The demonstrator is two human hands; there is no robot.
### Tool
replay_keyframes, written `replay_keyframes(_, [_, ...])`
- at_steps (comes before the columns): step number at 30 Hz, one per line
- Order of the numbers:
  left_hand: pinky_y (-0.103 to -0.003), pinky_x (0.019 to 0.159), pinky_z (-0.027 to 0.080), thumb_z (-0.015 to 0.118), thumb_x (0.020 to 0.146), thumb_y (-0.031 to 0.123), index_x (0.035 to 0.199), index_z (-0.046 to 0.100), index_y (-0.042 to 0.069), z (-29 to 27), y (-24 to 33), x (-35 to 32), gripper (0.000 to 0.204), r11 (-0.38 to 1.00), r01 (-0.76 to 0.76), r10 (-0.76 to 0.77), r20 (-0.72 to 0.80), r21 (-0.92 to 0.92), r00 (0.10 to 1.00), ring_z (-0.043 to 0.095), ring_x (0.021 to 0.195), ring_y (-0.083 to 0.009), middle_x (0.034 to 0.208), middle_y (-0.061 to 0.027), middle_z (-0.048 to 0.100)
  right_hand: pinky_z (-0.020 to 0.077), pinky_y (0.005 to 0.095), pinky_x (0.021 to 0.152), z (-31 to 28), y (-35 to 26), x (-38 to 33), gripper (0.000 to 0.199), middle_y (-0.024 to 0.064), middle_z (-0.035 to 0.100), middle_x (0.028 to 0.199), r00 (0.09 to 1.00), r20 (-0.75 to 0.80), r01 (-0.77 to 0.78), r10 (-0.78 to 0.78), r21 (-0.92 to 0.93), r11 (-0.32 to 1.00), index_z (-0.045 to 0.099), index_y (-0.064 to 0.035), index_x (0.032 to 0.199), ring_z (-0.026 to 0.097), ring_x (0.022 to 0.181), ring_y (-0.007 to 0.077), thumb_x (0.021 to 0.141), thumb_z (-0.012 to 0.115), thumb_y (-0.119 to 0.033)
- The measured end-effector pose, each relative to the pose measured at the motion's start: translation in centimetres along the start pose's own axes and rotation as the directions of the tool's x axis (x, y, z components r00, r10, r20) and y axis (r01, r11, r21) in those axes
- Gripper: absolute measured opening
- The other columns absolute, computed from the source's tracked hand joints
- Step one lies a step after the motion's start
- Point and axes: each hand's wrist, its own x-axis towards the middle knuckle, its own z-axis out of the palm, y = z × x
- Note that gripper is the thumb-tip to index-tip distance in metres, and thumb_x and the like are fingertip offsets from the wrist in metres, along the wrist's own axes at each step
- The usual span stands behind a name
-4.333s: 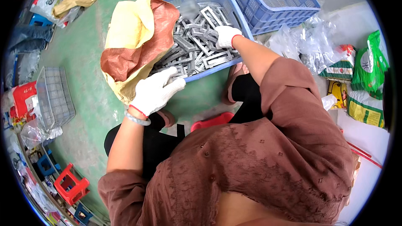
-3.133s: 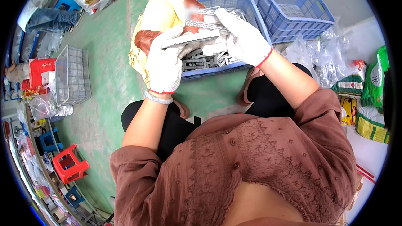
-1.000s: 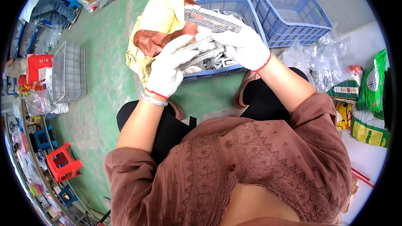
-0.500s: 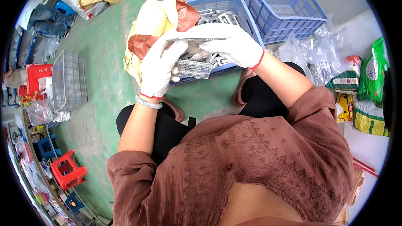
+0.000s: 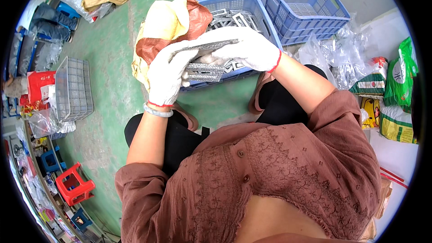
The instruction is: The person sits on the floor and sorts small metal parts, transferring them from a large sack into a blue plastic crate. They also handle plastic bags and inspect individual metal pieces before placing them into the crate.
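Note:
Both hands wear white knitted gloves with red cuffs. My left hand (image 5: 165, 77) is closed around a small stack of grey metal pieces (image 5: 204, 73), held level in front of me. A long, thin grey metal piece (image 5: 218, 44) spans the gap above the stack, touched by both hands. My right hand (image 5: 254, 48) grips that piece's right end, its fingertips partly hidden behind it. Beneath the hands stands a blue plastic basket (image 5: 269, 14) filled with loose grey rectangular metal frames (image 5: 219, 21). A yellow and brown woven sack (image 5: 168, 20) drapes over the basket's left side.
Beyond it on the right is another blue crate (image 5: 310, 22). Plastic bags (image 5: 346, 69) and green sacks (image 5: 399, 78) lie along the right wall. To the left are a grey crate (image 5: 74, 90), a red stool (image 5: 75, 183) and shelving. Another person's legs (image 5: 51, 20) show at far left.
The long metal piece has tilted, its right end now higher, as my right hand turned slightly. The stack in my left hand has tipped a little.

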Motion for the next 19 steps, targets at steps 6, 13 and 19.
replay_keyframes(6, [-0.019,0.043,0.037,0.07,0.088,0.02,0.11,0.068,-0.002,0.2,1.0,-0.5,0.03,0.999,0.004,-0.004,0.008,0.037,1.0,0.048,0.051,-0.0027,0.076,0.0001,0.064,0.0529,0.0267,0.085,0.1,-0.2,0.3,0.052,0.0106,0.065,0.12,0.999,0.014,-0.05,0.049,0.074,0.996,0.053,0.002,0.135,0.065,0.101,0.0142,0.087,0.068,-0.012])
replay_keyframes(13, [-0.019,0.042,0.036,0.072,0.087,0.021,0.108,0.068,-0.003,0.3,1.2,-0.7,0.032,0.998,0.064,-0.064,0.007,0.004,0.998,0.046,0.049,-0.0032,0.07,0.0,0.061,0.057,0.0301,0.082,0.1,-0.3,0.1,0.049,0.0129,0.067,0.116,0.999,0.007,-0.05,0.05,0.125,0.991,0.052,0.0021,0.134,0.069,0.099,0.0207,0.088,0.066,-0.006])
replay_keyframes(19, [-0.018,0.042,0.039,0.074,0.085,0.024,0.111,0.068,-0.001,0.3,1.4,-0.8,0.036,0.99,0.129,-0.127,-0.034,0.056,0.991,0.048,0.049,-0.0033,0.069,0.0013,0.06,0.0548,0.0297,0.086,-0.4,-0.1,0.4,0.056,0.0123,0.065,0.12,0.995,0.053,-0.087,0.081,0.114,0.99,0.05,0.0,0.137,0.067,0.1,0.0182,0.086,0.069,-0.014])
